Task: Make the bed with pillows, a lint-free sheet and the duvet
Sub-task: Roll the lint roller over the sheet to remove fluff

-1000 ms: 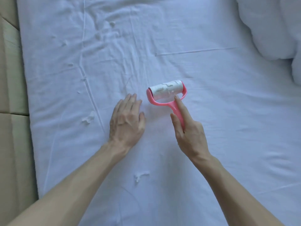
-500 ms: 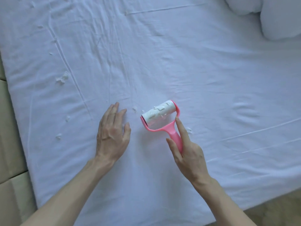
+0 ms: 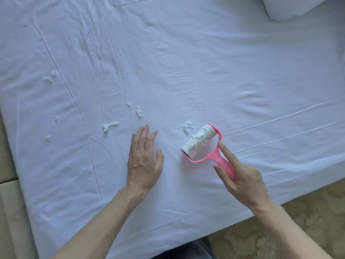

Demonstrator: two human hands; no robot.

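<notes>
A white sheet (image 3: 205, 71) covers the bed, creased and dotted with white lint clumps. My right hand (image 3: 240, 180) grips the pink handle of a lint roller (image 3: 201, 142), index finger laid along the neck; the white roll carries stuck lint and sits on the sheet beside a lint clump (image 3: 187, 126). My left hand (image 3: 143, 159) rests flat on the sheet, fingers straight, left of the roller. More lint (image 3: 110, 126) lies just beyond its fingertips, and other bits lie further left. A white pillow (image 3: 291, 6) shows at the top right corner.
The bed's near edge runs diagonally at lower right, with patterned beige carpet (image 3: 308, 221) beyond it. A beige padded panel (image 3: 9, 202) borders the bed on the left.
The view has shifted, bringing more lint into sight at left. The roller has turned to angle up-right and moved right beside a lint clump; my left hand stays flat.
</notes>
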